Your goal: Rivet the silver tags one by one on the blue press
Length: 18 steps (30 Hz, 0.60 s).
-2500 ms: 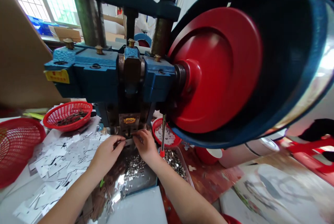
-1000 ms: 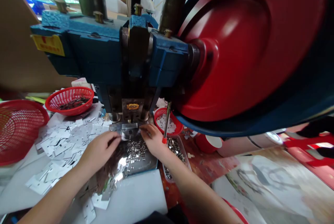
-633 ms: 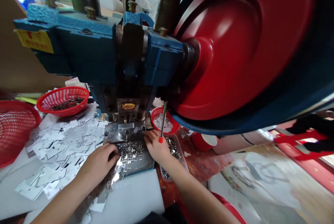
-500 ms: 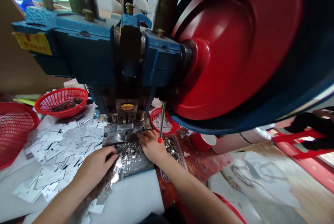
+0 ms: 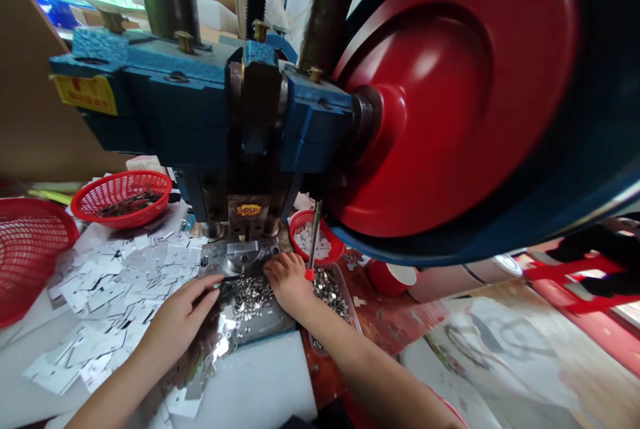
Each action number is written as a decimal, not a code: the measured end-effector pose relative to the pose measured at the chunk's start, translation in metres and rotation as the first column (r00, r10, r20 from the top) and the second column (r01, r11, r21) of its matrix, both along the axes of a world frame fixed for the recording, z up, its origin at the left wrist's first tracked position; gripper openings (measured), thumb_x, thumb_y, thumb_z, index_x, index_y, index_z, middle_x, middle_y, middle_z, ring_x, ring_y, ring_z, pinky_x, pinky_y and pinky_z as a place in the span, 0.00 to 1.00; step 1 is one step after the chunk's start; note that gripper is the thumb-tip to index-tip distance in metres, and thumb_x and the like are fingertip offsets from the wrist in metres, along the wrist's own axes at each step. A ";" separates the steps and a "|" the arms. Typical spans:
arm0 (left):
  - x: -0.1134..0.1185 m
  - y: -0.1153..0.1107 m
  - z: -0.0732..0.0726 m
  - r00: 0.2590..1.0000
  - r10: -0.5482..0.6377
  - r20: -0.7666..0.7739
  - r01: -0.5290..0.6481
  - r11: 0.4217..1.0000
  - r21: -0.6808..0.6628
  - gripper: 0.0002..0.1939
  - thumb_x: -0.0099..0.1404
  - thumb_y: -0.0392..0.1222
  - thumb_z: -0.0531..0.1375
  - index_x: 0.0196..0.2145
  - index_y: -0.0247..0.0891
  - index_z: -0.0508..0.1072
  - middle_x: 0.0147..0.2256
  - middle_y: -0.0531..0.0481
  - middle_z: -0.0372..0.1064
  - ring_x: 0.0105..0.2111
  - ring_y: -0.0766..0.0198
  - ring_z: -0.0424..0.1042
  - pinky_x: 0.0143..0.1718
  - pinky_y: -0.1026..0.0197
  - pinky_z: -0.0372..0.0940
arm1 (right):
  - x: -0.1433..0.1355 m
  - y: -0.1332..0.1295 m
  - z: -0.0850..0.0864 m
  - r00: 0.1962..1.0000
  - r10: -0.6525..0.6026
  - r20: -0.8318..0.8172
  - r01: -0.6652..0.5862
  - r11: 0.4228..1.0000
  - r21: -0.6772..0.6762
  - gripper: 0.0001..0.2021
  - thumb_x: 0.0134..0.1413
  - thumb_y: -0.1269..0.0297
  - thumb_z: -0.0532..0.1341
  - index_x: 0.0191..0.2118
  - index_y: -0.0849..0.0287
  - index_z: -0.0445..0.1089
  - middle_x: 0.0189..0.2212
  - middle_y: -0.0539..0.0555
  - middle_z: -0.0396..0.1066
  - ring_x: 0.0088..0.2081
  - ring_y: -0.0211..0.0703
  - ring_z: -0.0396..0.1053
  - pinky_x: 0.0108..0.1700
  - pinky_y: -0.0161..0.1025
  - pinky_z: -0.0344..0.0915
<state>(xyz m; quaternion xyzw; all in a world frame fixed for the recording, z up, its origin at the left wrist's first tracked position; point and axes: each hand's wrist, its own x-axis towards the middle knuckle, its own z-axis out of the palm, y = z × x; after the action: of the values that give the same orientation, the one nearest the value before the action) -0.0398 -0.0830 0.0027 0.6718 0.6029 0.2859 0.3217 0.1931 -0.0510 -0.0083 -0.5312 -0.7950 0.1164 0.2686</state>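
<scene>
My left hand (image 5: 187,312) is closed in a pinch at the front left of the press die (image 5: 243,254). From its fingertips a thin dark strip (image 5: 231,278) points toward the die; its exact kind is unclear. Across the die's right front, my right hand (image 5: 290,284) rests with fingers bent and bunched downward. Whatever those fingertips hold, if anything, is hidden. Between the hands a heap of small shiny metal parts (image 5: 253,296) lies on a metal plate (image 5: 270,324).
Flat white-grey pieces (image 5: 130,282) are piled at left, near red baskets (image 5: 123,219). A clear tub (image 5: 353,312) of small metal parts stands right of my right hand, below a red-tipped lever (image 5: 314,242). The blue press (image 5: 165,109) and its red flywheel (image 5: 450,96) loom overhead.
My left hand has come up slightly toward the die, and a thin dark strip now shows at its fingertips. My right hand stays near the die. The view has shifted a little.
</scene>
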 end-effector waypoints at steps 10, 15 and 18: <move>-0.003 0.017 0.015 0.990 0.066 0.128 -0.054 0.994 -0.093 0.17 0.59 0.55 0.56 0.39 0.42 0.74 0.39 0.49 0.75 0.40 0.56 0.73 0.44 0.55 0.67 | -0.043 0.047 0.027 0.965 -0.102 -0.243 0.071 0.989 -0.133 0.04 0.48 0.69 0.64 0.33 0.58 0.74 0.33 0.53 0.68 0.39 0.43 0.67 0.44 0.38 0.63; 0.000 0.035 0.020 0.980 0.094 0.177 -0.086 0.995 -0.050 0.17 0.58 0.55 0.57 0.39 0.42 0.74 0.39 0.51 0.75 0.41 0.57 0.72 0.43 0.58 0.66 | -0.044 0.062 0.021 0.930 -0.131 -0.345 0.041 0.966 -0.256 0.06 0.45 0.67 0.66 0.33 0.59 0.75 0.31 0.52 0.73 0.38 0.45 0.69 0.41 0.37 0.65; 0.008 0.049 0.025 0.977 0.106 0.186 -0.101 0.994 -0.039 0.18 0.58 0.55 0.57 0.39 0.41 0.74 0.38 0.50 0.75 0.40 0.57 0.72 0.41 0.58 0.66 | -0.043 0.064 0.017 0.907 -0.158 -0.391 0.026 0.946 -0.322 0.05 0.46 0.65 0.64 0.31 0.59 0.76 0.27 0.50 0.74 0.34 0.45 0.70 0.38 0.37 0.65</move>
<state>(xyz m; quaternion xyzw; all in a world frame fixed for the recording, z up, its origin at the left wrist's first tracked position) -0.0319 -0.0344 0.0274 0.6049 0.6081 0.3555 0.3715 0.1505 0.0135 0.0083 -0.5677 -0.6660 0.3358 0.3484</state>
